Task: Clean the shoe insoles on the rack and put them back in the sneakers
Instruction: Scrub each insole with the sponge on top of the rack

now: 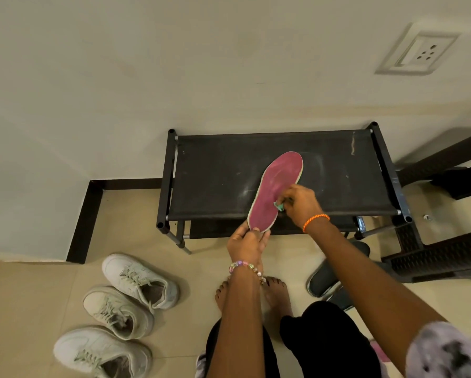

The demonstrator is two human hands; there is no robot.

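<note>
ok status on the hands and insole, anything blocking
Left hand grips insole heel. Right hand pinches cloth on it, over rack. Nothing blocking.

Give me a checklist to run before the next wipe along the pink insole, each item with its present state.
1. Heel end held: ok, the left hand grips the near end of the pink insole.
2. Wiper in hand: ok, the right hand pinches a small green cloth against the insole's right edge.
3. Insole supported: cannot tell, it lies over the black shoe rack, but whether the toe end rests on it is unclear.
4. Surface clean: cannot tell, faint pale marks show near the toe end.
5. Sneakers ready: ok, three white sneakers stand on the floor to the left, openings up.
6. Second insole located: not ok, none in view.
</note>
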